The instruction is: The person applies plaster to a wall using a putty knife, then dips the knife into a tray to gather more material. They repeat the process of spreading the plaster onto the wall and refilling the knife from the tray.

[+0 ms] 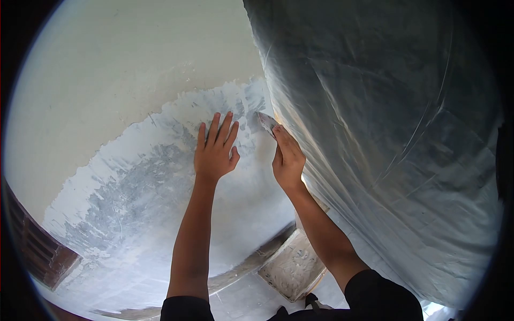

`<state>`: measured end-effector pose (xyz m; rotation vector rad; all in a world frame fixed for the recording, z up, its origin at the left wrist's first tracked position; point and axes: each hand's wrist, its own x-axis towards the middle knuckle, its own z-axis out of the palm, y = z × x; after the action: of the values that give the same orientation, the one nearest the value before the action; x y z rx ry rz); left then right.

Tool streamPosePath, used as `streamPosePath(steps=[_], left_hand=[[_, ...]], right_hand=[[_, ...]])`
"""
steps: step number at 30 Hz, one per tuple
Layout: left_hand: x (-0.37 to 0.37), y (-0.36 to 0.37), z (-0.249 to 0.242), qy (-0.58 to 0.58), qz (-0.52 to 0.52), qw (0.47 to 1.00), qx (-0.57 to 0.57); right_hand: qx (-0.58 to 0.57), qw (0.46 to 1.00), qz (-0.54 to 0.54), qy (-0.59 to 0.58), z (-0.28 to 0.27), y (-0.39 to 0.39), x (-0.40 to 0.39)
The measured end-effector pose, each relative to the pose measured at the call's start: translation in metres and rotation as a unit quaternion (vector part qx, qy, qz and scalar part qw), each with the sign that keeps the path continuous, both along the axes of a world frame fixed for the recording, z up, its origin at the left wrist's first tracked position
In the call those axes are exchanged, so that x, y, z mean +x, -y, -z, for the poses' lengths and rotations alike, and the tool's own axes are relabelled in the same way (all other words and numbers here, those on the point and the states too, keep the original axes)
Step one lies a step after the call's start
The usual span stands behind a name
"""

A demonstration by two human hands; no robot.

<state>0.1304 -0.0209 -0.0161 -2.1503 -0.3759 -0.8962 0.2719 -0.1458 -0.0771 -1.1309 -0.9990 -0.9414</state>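
Beside the plastic sheet, the right hand grips a scraper, fingers closed; the left hand spreads against the wall.

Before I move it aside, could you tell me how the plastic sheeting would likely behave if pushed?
The plastic sheeting would probably buckle and ripple rather than stay stiff, since it shows long, loose creases. Its glossy surface suggests it may feel slippery, and its thin-looking folds hint that it is light for its size.

Patchy, rough, matt wall, glossy, creased plastic sheeting, brown slatted wood-like panel
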Motion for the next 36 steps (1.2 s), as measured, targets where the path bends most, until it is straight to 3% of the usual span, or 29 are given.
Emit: streamPosePath(steps=[4, 6, 7, 8, 10, 14, 19, 24, 26, 30, 31, 33, 36], left_hand=[[-0.003, 0.000, -0.001, 0.000, 0.024, 1.000, 0.008], [-0.002, 0.001, 0.000, 0.000, 0.036, 0.999, -0.012], [-0.002, 0.001, 0.003, 0.006, 0.045, 0.999, -0.016], [-0.003, 0.004, 0.009, 0.012, 0.053, 0.998, -0.019], [-0.005, 0.014, 0.034, 0.010, 0.062, 0.997, -0.050], [-0.019, 0.047, 0.115, -0.028, 0.089, 0.984, -0.149], [-0.053, 0.097, 0.236, -0.102, 0.088, 0.927, -0.349], [-0.098, 0.159, 0.351, -0.091, 0.076, 0.848, -0.516], [-0.117, 0.187, 0.382, -0.126, 0.033, 0.773, -0.621], [-0.155, 0.238, 0.426, -0.121, -0.050, 0.698, -0.704], [-0.167, 0.248, 0.436, -0.122, -0.057, 0.691, -0.710], [-0.189, 0.269, 0.457, -0.111, -0.069, 0.694, -0.708], [-0.213, 0.285, 0.473, -0.116, -0.085, 0.673, -0.726]], right_hand=[[-0.047, 0.982, -0.085, -0.159, 0.024, 0.040, 0.001], [-0.061, 0.935, -0.197, -0.288, 0.052, 0.048, 0.011], [-0.076, 0.933, -0.194, -0.295, 0.060, 0.057, 0.013], [-0.066, 0.894, -0.263, -0.356, 0.068, 0.065, 0.014], [-0.065, 0.825, -0.343, -0.445, 0.089, 0.080, 0.016], [-0.114, 0.753, -0.346, -0.548, 0.143, 0.105, 0.014], [-0.178, 0.691, -0.340, -0.613, 0.223, 0.134, 0.001], [-0.297, 0.633, -0.280, -0.657, 0.295, 0.172, -0.035], [-0.389, 0.614, -0.203, -0.656, 0.331, 0.188, -0.050], [-0.520, 0.578, -0.188, -0.600, 0.395, 0.222, -0.085], [-0.526, 0.569, -0.190, -0.603, 0.402, 0.229, -0.097], [-0.614, 0.592, -0.177, -0.492, 0.414, 0.241, -0.119], [-0.640, 0.581, -0.158, -0.477, 0.419, 0.250, -0.148]])
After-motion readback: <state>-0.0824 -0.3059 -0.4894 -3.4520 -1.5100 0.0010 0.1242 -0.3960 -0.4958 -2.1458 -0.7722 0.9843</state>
